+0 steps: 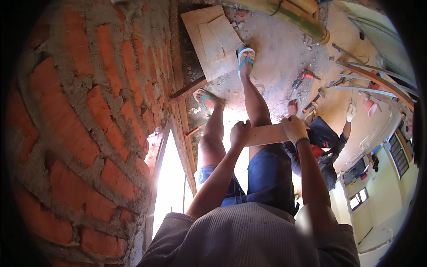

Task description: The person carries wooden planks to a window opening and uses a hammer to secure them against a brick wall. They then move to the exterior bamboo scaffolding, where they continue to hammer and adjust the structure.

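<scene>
A short, flat wooden board (266,135) spans the gap between my two hands, held in front of my thighs. Bare, my left hand (240,133) is closed round the board's left end. My right hand (295,129), in a pale work glove, grips the right end. Beyond the board, my sandalled feet stand on a dusty floor. An orange-and-black hammer (314,100) and a red-and-black tool (304,79) lie on the floor to the right.
A rough brick wall (66,133) and a wooden frame (181,133) rise at my left. Thin sheets (212,42) lie ahead, near a thick bamboo pole (307,24). A co-worker (327,147) crouches close at my right. An orange-handled tool (194,132) is beside the frame.
</scene>
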`<state>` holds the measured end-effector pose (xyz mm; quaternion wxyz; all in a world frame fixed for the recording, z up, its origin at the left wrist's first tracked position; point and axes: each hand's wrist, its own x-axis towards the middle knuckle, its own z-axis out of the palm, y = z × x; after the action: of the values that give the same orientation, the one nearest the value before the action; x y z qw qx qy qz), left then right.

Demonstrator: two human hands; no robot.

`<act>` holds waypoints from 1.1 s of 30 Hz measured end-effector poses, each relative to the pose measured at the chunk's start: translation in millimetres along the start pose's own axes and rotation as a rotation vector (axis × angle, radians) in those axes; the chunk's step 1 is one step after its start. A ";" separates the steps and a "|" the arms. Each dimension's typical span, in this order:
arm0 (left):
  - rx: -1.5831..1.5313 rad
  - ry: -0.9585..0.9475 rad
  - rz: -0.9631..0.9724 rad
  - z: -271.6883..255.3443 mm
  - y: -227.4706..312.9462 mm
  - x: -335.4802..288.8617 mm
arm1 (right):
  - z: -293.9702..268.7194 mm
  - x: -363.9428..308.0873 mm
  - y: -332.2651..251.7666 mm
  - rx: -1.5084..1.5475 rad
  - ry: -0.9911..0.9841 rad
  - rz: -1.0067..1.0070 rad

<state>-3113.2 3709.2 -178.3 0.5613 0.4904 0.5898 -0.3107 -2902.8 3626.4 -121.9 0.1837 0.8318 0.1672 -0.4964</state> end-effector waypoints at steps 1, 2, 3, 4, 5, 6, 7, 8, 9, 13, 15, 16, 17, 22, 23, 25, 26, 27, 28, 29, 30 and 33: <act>0.070 0.014 0.004 0.4 5.3 3.1 | -0.9 13.0 -5.7 -0.027 -0.046 0.073; 0.150 0.012 -0.007 -1.9 10.4 6.2 | -2.6 26.3 -11.3 -0.141 -0.081 -0.058; 0.172 0.060 -0.004 -3.8 15.9 8.6 | -4.4 39.4 -17.4 -0.256 -0.105 -0.205; 0.173 0.115 0.018 -7.7 20.1 10.4 | -6.3 47.7 -23.2 -0.371 -0.127 -0.349; 0.186 0.129 0.020 -12.3 23.1 11.7 | -6.1 49.3 -27.7 -0.237 -0.074 -0.312; 0.195 0.154 0.032 -16.3 25.3 12.5 | -6.6 49.0 -30.1 -0.156 -0.085 -0.199; 0.220 0.168 0.035 -19.7 27.1 12.8 | -5.9 45.3 -32.6 -0.076 -0.098 -0.086; 0.225 0.137 0.020 -22.4 27.7 12.6 | -5.0 38.2 -32.2 -0.007 -0.095 0.016; 0.221 0.130 0.016 -24.1 28.8 13.4 | -3.1 33.1 -34.0 0.020 -0.058 0.051; 0.242 0.084 0.005 -24.5 30.2 17.5 | 8.3 27.5 -32.0 0.009 0.002 -0.001; 0.221 0.091 0.003 -22.7 29.0 19.5 | 18.0 39.9 -26.3 -0.103 0.062 -0.116; 0.226 0.092 0.013 -22.1 27.4 20.3 | 25.3 47.2 -22.8 -0.059 0.070 -0.140; 0.238 0.098 0.022 -20.9 25.7 20.5 | 33.9 53.7 -18.6 -0.057 0.078 -0.159; 0.306 0.099 -0.043 -19.6 19.0 24.3 | 66.4 75.6 4.8 -0.003 0.047 -0.202; 0.285 0.099 -0.037 -19.9 19.6 26.0 | 68.4 77.3 7.4 -0.016 0.008 -0.231; 0.245 0.061 -0.034 -19.9 21.6 29.0 | 69.9 77.5 9.6 0.083 0.067 -0.211; 0.228 0.071 -0.016 -20.0 23.7 31.3 | 69.6 75.9 10.1 0.110 0.072 -0.168; 0.221 0.075 -0.014 -19.5 24.8 31.6 | 67.9 76.0 10.3 0.069 0.131 -0.270; 0.211 0.066 -0.016 -18.4 25.8 31.3 | 67.1 74.3 10.9 0.139 0.106 -0.185; 0.223 0.077 -0.011 -17.5 26.3 31.5 | 65.9 73.6 11.8 0.211 0.080 -0.096; 0.229 0.081 -0.010 -16.2 25.5 30.2 | 66.3 72.2 12.6 0.287 0.069 -0.030; 0.261 0.063 0.004 -10.2 19.5 30.0 | 71.0 69.7 18.2 0.154 0.047 -0.122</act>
<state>-3095.5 3731.7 -202.0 0.4745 0.5698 0.5609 -0.3682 -2917.2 3583.6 -212.5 0.0847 0.8431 0.1833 -0.4984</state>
